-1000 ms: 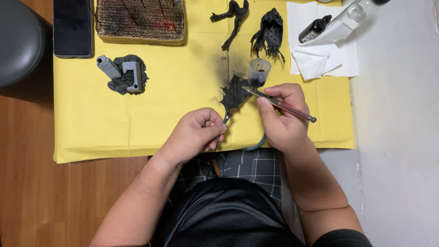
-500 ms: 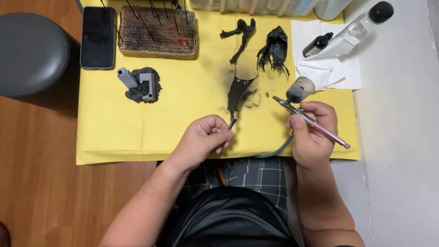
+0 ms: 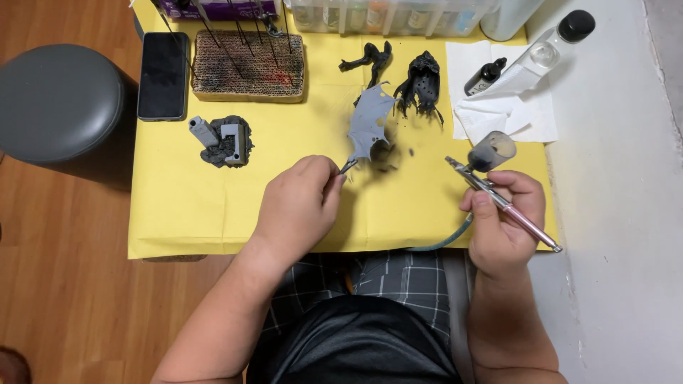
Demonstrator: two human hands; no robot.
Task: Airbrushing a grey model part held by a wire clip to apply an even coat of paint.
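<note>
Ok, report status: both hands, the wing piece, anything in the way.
Left hand pinching the clip that holds the grey wing piece. Right hand gripping the airbrush, nozzle aimed at the wing, apart from it. Nothing between them.

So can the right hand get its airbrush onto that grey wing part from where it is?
Probably yes: the right hand holds the airbrush pointing toward the grey wing part, with only bare yellow paper between them.

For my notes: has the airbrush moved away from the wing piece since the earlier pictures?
Yes. The airbrush moved right, away from the wing piece, judged against the yellow sheet.
</note>
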